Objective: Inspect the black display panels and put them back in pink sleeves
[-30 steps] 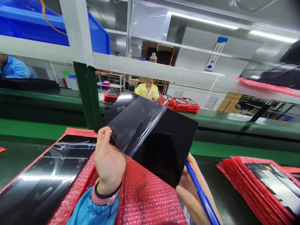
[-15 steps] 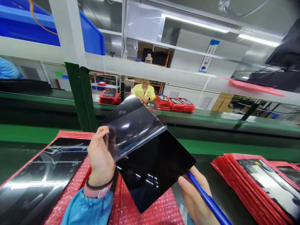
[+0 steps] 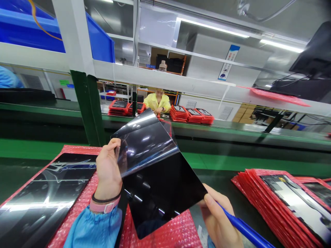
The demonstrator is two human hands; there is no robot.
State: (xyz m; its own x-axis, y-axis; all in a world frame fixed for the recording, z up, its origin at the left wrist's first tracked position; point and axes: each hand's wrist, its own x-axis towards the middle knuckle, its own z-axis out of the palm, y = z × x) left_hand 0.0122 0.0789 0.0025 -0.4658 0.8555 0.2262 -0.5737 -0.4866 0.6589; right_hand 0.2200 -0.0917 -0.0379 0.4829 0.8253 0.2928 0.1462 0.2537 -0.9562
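My left hand pinches the edge of a clear protective film, which is lifted and curled over the upper part of a glossy black screen panel. The film still meets the panel along a slanted fold. My right hand grips the panel's right corner between thumb and fingers, and a blue pen-like tool rests in the same hand. The panel is held tilted in the air above red bubble wrap. Another black screen panel with wrinkled film lies on bubble wrap at the left.
At the right stands a stack of red bubble-wrap sleeves with a panel on top. A green post and a white beam rise ahead. Beyond them a person in yellow sits among more red stacks. A blue bin is above left.
The panel has shifted slightly left and down and turned a little. The film's fold has moved with it, and the blue tool tilts flatter in my right hand.
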